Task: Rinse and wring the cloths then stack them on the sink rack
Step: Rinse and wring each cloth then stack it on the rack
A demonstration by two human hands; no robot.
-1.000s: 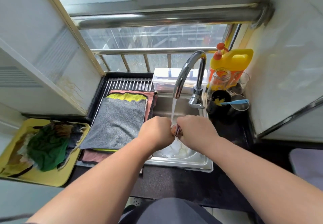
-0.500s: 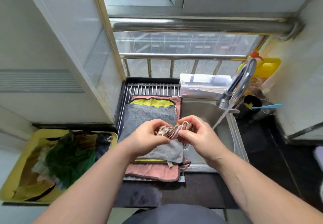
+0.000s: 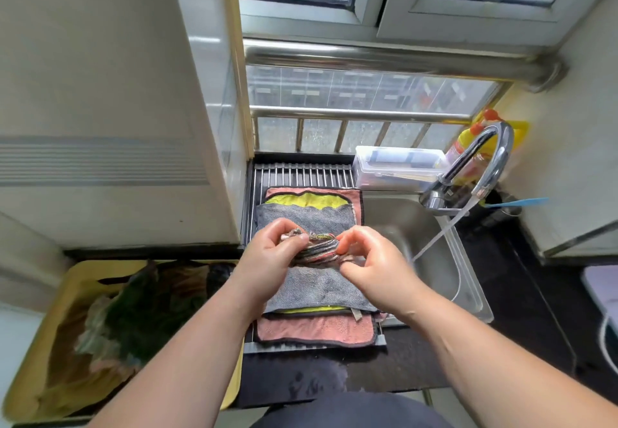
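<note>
A twisted, multicoloured striped cloth [image 3: 317, 246] is held between my left hand [image 3: 271, 253] and my right hand [image 3: 374, 260], a little above the sink rack [image 3: 301, 173]. On the rack lies a stack: a grey cloth [image 3: 317, 287] on top, a yellow cloth [image 3: 306, 200] under it, and a pink cloth [image 3: 314, 329] at the bottom. My thumbs and fingertips pinch each end of the striped cloth. The faucet [image 3: 481, 163] runs, with its water stream [image 3: 438, 235] falling into the steel sink [image 3: 431, 260] to the right of my hands.
A yellow tray [image 3: 30, 370] at the lower left holds a heap of green and brown cloths [image 3: 133, 314]. A clear plastic box [image 3: 398, 166] sits behind the sink. A yellow bottle [image 3: 468, 146] and cups stand at the right corner. The dark countertop [image 3: 334, 374] is wet.
My hands carried the wrung striped cloth left, from under the faucet stream over the sink to above the stacked cloths on the rack. The faucet keeps running.
</note>
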